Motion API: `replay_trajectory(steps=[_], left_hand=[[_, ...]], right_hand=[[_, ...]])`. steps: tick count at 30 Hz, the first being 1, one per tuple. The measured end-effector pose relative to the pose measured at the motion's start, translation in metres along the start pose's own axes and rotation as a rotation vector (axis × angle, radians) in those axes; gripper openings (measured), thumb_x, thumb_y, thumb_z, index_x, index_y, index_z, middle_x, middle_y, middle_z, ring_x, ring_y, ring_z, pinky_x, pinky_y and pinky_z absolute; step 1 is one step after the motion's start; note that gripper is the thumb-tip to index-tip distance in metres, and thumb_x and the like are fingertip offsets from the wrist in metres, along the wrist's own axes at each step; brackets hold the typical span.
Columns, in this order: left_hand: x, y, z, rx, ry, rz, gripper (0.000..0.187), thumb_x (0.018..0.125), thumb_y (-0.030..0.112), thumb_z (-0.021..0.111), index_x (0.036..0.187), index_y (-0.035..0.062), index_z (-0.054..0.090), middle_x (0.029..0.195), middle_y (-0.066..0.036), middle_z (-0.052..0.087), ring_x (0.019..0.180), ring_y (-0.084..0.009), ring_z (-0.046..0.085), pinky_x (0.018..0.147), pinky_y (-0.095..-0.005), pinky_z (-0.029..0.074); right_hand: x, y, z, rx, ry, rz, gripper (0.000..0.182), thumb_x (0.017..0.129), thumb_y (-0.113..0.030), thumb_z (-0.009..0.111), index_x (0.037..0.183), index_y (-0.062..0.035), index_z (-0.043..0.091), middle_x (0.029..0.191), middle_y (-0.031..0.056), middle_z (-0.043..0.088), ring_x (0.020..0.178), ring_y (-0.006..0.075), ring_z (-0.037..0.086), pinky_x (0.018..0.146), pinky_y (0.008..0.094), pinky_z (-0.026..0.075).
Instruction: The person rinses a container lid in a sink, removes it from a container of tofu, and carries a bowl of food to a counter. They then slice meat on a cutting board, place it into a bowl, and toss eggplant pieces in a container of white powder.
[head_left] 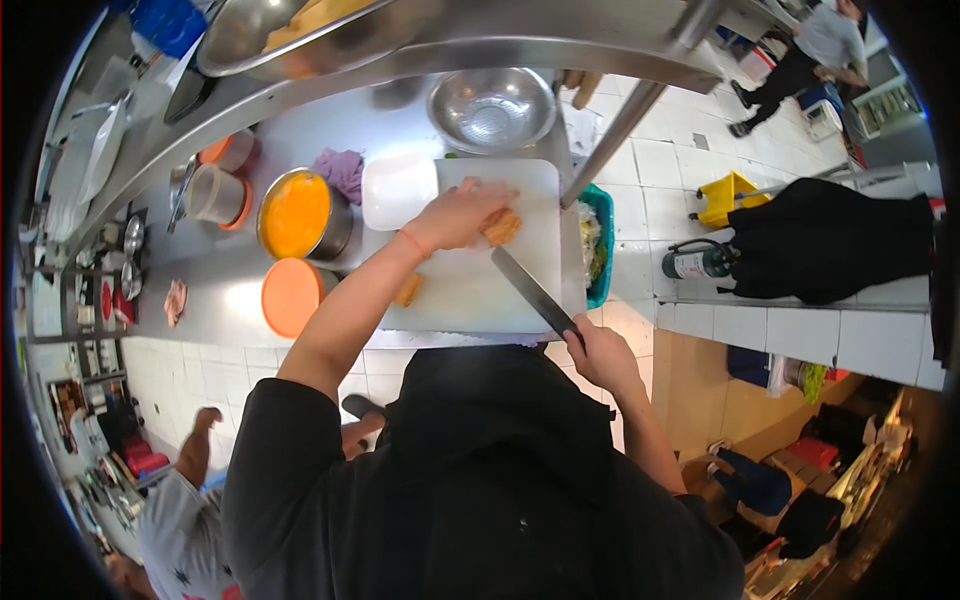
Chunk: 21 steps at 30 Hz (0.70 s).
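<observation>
On the white cutting board [470, 300] lies a browned piece of food [501, 227], with my left hand [462, 212] over its upper left side. The fingers of that hand are smeared by motion. My right hand [603, 354] is closed around the handle of a large knife [530, 288], whose blade points up and left, its tip just below the browned piece. A second, smaller piece [409, 290] sits at the board's left side, below my left forearm. A white square tray [399, 193] stands at the board's upper left corner.
Left of the board are a pot of orange liquid [296, 216], an orange lid [291, 298] and a purple cloth [341, 175]. A steel bowl [492, 108] stands behind the board, a teal bin [600, 245] to its right. A metal shelf [440, 57] crosses above. Other people stand nearby.
</observation>
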<state>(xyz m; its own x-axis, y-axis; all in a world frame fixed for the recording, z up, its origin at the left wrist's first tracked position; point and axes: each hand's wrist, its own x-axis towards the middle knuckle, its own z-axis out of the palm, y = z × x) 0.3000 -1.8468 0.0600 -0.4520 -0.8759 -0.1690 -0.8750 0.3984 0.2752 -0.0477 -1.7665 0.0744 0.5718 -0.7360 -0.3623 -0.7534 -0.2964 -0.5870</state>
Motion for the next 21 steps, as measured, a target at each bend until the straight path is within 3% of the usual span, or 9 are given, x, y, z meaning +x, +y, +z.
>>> replay_trajectory(steps=[2,3,5,8,11,14,16,18,21], left_hand=[[-0.032,0.001,-0.017,-0.215,0.277,-0.198,0.065,0.077,0.016,0.080,0.137,0.0104,0.054,0.147,-0.012,0.053,0.132,-0.0391,0.050,0.100,-0.0451,0.051],[-0.049,0.001,-0.025,-0.217,0.278,-0.214,0.065,0.077,0.016,0.080,0.137,0.0104,0.054,0.147,-0.012,0.053,0.132,-0.0391,0.050,0.100,-0.0451,0.051],[-0.086,0.001,-0.032,-0.338,0.112,-0.708,0.060,0.080,0.024,0.080,0.131,0.0042,0.055,0.141,-0.018,0.056,0.125,-0.0376,0.056,0.099,-0.0461,0.050],[-0.133,0.000,0.020,-0.175,0.071,-0.813,0.060,0.080,0.030,0.081,0.127,0.0024,0.056,0.130,-0.023,0.059,0.116,-0.0408,0.059,0.097,-0.0470,0.051],[-0.150,0.032,0.047,-0.232,0.089,-0.950,0.061,0.076,0.026,0.082,0.126,0.0012,0.055,0.123,-0.023,0.059,0.112,-0.0430,0.059,0.095,-0.0474,0.050],[-0.153,0.049,0.104,-0.194,0.368,-0.847,0.065,0.073,0.021,0.083,0.127,0.0000,0.055,0.120,-0.022,0.059,0.111,-0.0445,0.058,0.096,-0.0466,0.050],[-0.139,0.073,0.111,-0.236,0.424,-0.785,0.069,0.072,0.018,0.082,0.130,-0.0012,0.052,0.121,-0.022,0.059,0.112,-0.0429,0.056,0.099,-0.0458,0.049],[-0.118,0.093,0.116,-0.388,0.587,-0.513,0.069,0.074,0.019,0.082,0.132,-0.0011,0.051,0.124,-0.021,0.057,0.114,-0.0418,0.054,0.102,-0.0460,0.047],[-0.092,0.103,0.114,-0.479,0.556,-0.504,0.066,0.077,0.020,0.081,0.132,-0.0012,0.052,0.127,-0.020,0.056,0.116,-0.0407,0.052,0.103,-0.0462,0.046]], right_hand=[[0.002,-0.013,0.001,-0.100,0.122,-0.083,0.024,0.102,-0.029,0.056,0.102,-0.0052,0.051,0.078,0.0229,0.068,0.074,0.0477,0.066,0.068,0.0586,0.052],[0.007,-0.014,0.005,-0.101,0.110,-0.094,0.024,0.102,-0.029,0.056,0.102,-0.0052,0.051,0.078,0.0229,0.068,0.074,0.0477,0.066,0.068,0.0586,0.052],[0.017,-0.009,0.016,-0.143,0.093,-0.126,0.020,0.100,-0.024,0.055,0.104,-0.0053,0.048,0.078,0.0219,0.069,0.072,0.0464,0.067,0.065,0.0582,0.052],[0.036,-0.007,0.015,-0.292,-0.076,-0.145,0.016,0.096,-0.018,0.054,0.104,-0.0050,0.047,0.078,0.0218,0.069,0.072,0.0454,0.068,0.064,0.0575,0.053],[0.041,-0.021,0.017,-0.264,-0.061,-0.158,0.015,0.093,-0.013,0.053,0.103,-0.0037,0.047,0.078,0.0218,0.069,0.073,0.0451,0.069,0.066,0.0568,0.054],[0.049,-0.015,0.025,-0.303,-0.088,-0.213,0.016,0.093,-0.013,0.053,0.103,-0.0022,0.048,0.079,0.0223,0.069,0.074,0.0453,0.069,0.068,0.0563,0.054],[0.053,-0.016,0.032,-0.309,-0.103,-0.207,0.017,0.092,-0.013,0.053,0.104,-0.0016,0.048,0.079,0.0224,0.069,0.075,0.0452,0.069,0.069,0.0560,0.055],[0.053,-0.023,0.031,-0.322,-0.116,-0.193,0.018,0.092,-0.012,0.053,0.105,-0.0009,0.049,0.079,0.0224,0.069,0.076,0.0452,0.070,0.069,0.0556,0.055],[0.052,-0.046,0.021,-0.318,-0.120,-0.130,0.022,0.092,-0.012,0.056,0.109,0.0002,0.050,0.080,0.0226,0.070,0.079,0.0440,0.071,0.070,0.0545,0.055]])
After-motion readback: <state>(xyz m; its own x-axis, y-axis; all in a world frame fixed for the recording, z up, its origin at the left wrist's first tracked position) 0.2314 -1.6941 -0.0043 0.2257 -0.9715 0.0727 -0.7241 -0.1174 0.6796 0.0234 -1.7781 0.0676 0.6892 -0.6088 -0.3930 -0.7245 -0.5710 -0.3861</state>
